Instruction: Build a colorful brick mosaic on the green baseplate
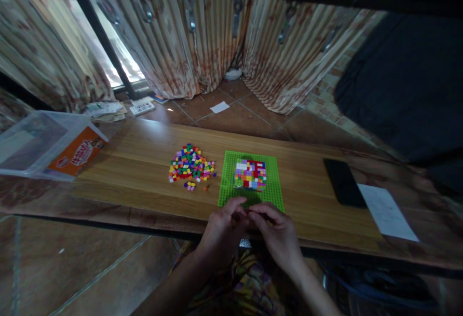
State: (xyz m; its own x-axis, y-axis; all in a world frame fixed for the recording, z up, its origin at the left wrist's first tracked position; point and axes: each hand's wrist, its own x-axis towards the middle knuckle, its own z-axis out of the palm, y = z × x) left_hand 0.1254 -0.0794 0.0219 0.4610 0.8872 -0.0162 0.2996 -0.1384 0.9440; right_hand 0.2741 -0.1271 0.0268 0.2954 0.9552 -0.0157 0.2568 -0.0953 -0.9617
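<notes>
My left hand [222,224] and my right hand [278,234] meet at the near edge of a green studded baseplate [226,173]. Both have their fingers curled in a pinch, fingertips almost touching. Something tiny and reddish shows between them, too small and dim to name. On the baseplate, just beyond my fingers, stands a block of multicoloured toy bricks [250,175] in red, white, yellow, purple and other colours. A heap of loose small bricks [191,164] lies to the left of the plate, with a small cluster of bricks [190,186] in front of it.
A clear plastic bin [68,128] with an orange label sits at the table's left end. Toward the right lie a black phone-like slab [344,183] and a white paper sheet [388,212]. Behind the wooden tabletop [141,166] hang patterned curtains [213,41] over a tiled floor.
</notes>
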